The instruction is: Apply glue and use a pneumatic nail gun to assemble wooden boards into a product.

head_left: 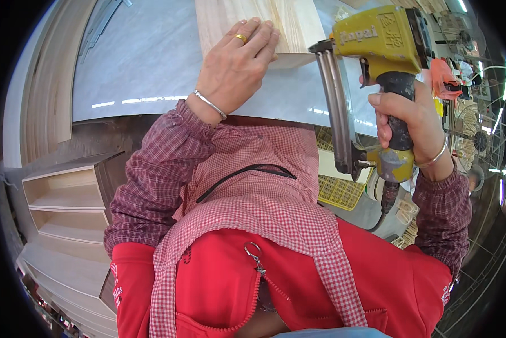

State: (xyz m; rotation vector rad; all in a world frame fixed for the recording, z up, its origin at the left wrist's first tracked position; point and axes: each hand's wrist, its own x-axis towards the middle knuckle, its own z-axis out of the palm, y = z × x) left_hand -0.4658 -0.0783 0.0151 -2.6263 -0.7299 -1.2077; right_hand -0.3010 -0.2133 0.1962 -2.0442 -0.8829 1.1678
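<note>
My right hand (419,115) is wrapped round the black grip of a yellow pneumatic nail gun (377,48). The gun is raised at the right, its long metal magazine (334,104) on the left of the grip and an air hose (389,197) joined below. My left hand (239,65) lies on a pale wooden board or box (298,25) at the near edge of the worktable. Its fingers are stretched out over the wood, with the thumb close to the right-hand near edge. The far part of the wooden piece is cut off by the frame.
Beneath the wood is a grey-blue worktable (146,67), with metal strips (102,25) at its far left. Long boards (53,73) stand along the left side. Open wooden boxes (67,188) are stacked at lower left. A yellow plastic crate (343,191) sits below the gun.
</note>
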